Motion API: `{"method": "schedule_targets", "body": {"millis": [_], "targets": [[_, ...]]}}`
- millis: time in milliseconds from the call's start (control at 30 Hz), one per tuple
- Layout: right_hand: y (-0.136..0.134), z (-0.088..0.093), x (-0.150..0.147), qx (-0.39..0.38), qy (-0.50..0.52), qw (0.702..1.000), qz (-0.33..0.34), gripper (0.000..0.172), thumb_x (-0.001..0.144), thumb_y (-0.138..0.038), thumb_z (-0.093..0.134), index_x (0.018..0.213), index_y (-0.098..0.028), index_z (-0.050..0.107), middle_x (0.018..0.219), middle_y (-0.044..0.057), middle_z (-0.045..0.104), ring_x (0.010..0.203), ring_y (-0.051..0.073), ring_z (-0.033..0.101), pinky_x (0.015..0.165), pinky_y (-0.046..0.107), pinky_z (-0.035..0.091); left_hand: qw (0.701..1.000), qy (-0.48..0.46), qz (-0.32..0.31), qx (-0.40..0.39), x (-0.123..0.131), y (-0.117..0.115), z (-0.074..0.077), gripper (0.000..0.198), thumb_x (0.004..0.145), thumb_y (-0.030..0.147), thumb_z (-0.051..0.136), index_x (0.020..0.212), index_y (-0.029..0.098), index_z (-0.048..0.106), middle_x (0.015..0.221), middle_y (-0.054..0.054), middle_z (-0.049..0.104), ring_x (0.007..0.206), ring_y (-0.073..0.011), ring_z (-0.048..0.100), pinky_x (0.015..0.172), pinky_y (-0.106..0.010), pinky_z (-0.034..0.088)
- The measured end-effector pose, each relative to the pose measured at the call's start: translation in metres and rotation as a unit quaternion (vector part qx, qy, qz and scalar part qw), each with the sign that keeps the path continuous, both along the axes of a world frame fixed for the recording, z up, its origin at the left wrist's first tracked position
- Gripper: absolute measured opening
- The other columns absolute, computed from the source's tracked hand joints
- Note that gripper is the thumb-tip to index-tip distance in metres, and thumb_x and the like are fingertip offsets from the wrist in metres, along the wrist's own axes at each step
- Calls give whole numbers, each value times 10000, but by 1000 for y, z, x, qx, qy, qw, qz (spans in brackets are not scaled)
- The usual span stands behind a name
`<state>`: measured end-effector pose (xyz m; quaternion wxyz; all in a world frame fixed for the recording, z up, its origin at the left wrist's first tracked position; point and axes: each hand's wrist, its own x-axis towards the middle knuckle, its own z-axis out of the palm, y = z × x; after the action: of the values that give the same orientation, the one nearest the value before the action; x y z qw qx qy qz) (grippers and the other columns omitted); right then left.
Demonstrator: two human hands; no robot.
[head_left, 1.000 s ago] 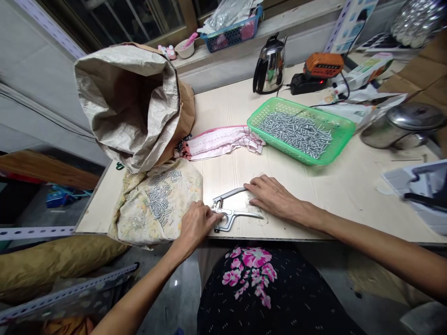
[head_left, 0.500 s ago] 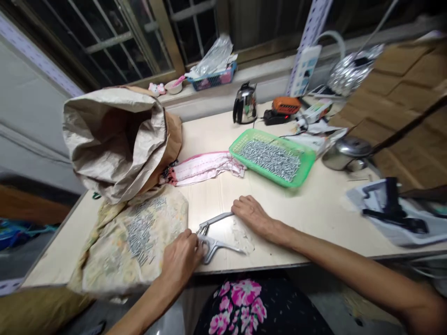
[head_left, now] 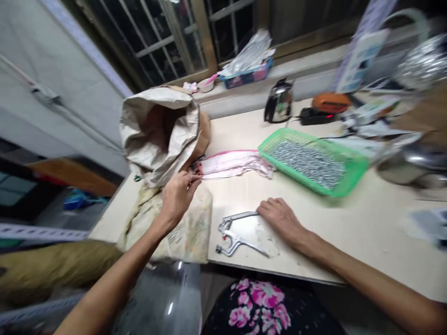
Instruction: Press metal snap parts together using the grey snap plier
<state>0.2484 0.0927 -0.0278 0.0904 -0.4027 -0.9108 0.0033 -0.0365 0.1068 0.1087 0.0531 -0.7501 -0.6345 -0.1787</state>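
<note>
head: green basket (head_left: 355,172) holds metal bits (head_left: 307,163); left grip (head_left: 179,193) pressed together, right grip (head_left: 281,221) unclear.

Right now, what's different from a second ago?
Left hand came off the metal pliers, moving left and forward toward the pink-edged cloth's left end; whether it holds anything is unclear. Right hand stayed at the pliers' upper handle; pliers lie open, green plastic basket unmoved.
</note>
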Motion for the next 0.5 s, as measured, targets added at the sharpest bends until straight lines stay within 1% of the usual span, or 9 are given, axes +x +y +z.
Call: {"method": "schedule_targets", "body": {"millis": [67, 100, 167, 233, 333, 433, 500], "targets": [[1, -7, 2, 20, 21, 999, 14, 153, 910, -91, 498, 896, -201, 603, 874, 46, 613, 857, 218, 505, 777, 364, 299, 993, 53, 49, -95, -45, -11, -26, 193, 891, 251, 550, 900, 195, 735, 906, -62, 700, 886, -206, 608, 779, -286, 452], [2, -10, 3, 27, 29, 999, 18, 168, 911, -85, 485, 893, -203, 603, 862, 43, 608, 851, 219, 505, 779, 367, 295, 985, 70, 70, -142, -63, -18, -38, 207, 893, 229, 532, 891, 187, 735, 908, -64, 703, 896, -205, 611, 786, -282, 446], [4, -12, 3, 36, 32, 999, 21, 197, 912, -75, 458, 897, -204, 607, 859, 41, 610, 845, 220, 509, 784, 371, 291, 966, 101, 113, -209, -86, -29, -58, 233, 903, 219, 502, 908, 181, 732, 940, -65, 702, 939, -205, 608, 785, -272, 436], [5, -12, 3, 41, 26, 999, 19, 222, 911, -67, 437, 907, -201, 614, 869, 44, 617, 848, 220, 517, 789, 374, 289, 951, 125, 151, -238, -95, -35, -74, 243, 913, 228, 489, 934, 177, 726, 976, -68, 694, 982, -207, 595, 773, -265, 430], [7, -10, 3, 39, 19, 999, 11, 249, 899, -51, 422, 920, -200, 621, 882, 46, 627, 861, 219, 528, 800, 374, 287, 943, 144, 176, -245, -96, -33, -90, 235, 912, 245, 500, 926, 159, 718, 988, -89, 679, 1001, -217, 582, 767, -271, 428], [9, -9, 4, 27, 15, 1000, 9, 265, 891, -41, 417, 934, -203, 623, 894, 46, 632, 873, 217, 534, 800, 370, 289, 939, 158, 177, -250, -99, -26, -101, 233, 907, 233, 499, 904, 131, 708, 990, -119, 666, 996, -236, 578, 774, -293, 430], [10, -8, 4, 22, 10, 1000, 6, 263, 894, -44, 415, 932, -202, 621, 893, 46, 632, 877, 219, 534, 793, 369, 291, 935, 170, 180, -254, -102, -23, -105, 236, 907, 208, 482, 902, 115, 699, 981, -135, 658, 985, -244, 578, 782, -306, 430]]}}
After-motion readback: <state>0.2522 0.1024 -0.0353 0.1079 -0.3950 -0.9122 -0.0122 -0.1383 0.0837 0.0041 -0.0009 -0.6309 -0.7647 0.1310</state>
